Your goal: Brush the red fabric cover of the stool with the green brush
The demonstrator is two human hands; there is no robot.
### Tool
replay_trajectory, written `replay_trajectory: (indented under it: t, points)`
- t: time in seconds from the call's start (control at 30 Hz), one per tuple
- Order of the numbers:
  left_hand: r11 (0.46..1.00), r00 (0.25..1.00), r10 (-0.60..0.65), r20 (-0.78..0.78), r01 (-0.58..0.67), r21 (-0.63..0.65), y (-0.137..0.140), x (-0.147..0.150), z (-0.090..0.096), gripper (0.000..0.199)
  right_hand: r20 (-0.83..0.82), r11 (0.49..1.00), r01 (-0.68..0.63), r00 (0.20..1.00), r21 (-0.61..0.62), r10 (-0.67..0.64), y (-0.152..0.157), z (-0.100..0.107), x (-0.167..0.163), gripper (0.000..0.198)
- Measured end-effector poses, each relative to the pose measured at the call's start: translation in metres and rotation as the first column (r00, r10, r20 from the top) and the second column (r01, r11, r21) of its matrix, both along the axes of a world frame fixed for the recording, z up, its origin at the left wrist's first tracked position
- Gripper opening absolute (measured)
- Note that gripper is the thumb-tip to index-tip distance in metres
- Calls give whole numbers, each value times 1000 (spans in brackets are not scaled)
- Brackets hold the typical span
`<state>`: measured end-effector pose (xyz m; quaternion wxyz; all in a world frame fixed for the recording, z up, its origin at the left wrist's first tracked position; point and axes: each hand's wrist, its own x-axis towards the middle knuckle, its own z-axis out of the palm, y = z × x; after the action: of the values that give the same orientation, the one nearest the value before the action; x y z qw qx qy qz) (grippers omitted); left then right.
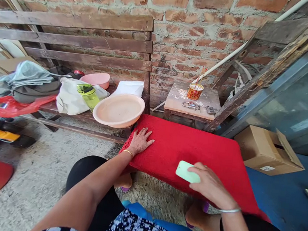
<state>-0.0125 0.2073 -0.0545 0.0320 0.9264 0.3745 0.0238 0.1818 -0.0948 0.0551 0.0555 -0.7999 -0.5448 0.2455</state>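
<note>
A red cloth (195,145) covers a low bench-like surface in front of me. My left hand (140,141) lies flat on its left end, fingers spread, holding nothing. Over the front right half, my right hand (205,178) grips a pale green brush (188,171) with rounded corners and a small hole at one end. Its underside is hidden, so bristles do not show. I cannot tell whether it touches the cloth. Just beyond my left hand, a wide pale pink basin (120,110) rests at the end of the wooden bench.
Along the brick wall, the wooden bench (95,43) holds a white bag (69,97), a green bottle (90,96) and a pink bowl (97,79). A small table (176,96) bears a red-gold tin (195,92) and padlocks (189,105). A cardboard box (265,153) sits right.
</note>
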Motion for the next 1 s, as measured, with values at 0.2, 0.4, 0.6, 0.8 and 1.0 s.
replay_trajectory:
  t: [0.2, 0.4, 0.6, 0.8, 1.0]
  points:
    - [1000, 1000, 0, -8, 0, -16, 0, 1, 2, 65, 24, 998, 27, 999, -65, -25, -41, -23, 30, 55]
    - [1000, 1000, -2, -6, 2, -26, 0, 1, 2, 66, 297, 962, 253, 931, -104, -213, -104, -6, 72, 49]
    - [1000, 1000, -3, -5, 3, -11, -1, 0, 3, 64, 56, 1000, 27, 998, -6, -26, -37, -11, -3, 52]
    - [1000, 1000, 5, -20, -5, 5, -1, 1, 3, 64, 173, 975, 182, 972, -131, -159, -93, -14, 37, 58]
    - [1000, 1000, 3, -17, -3, 1, -1, 1, 2, 64, 420, 935, 315, 880, -165, -222, -125, 5, 75, 47]
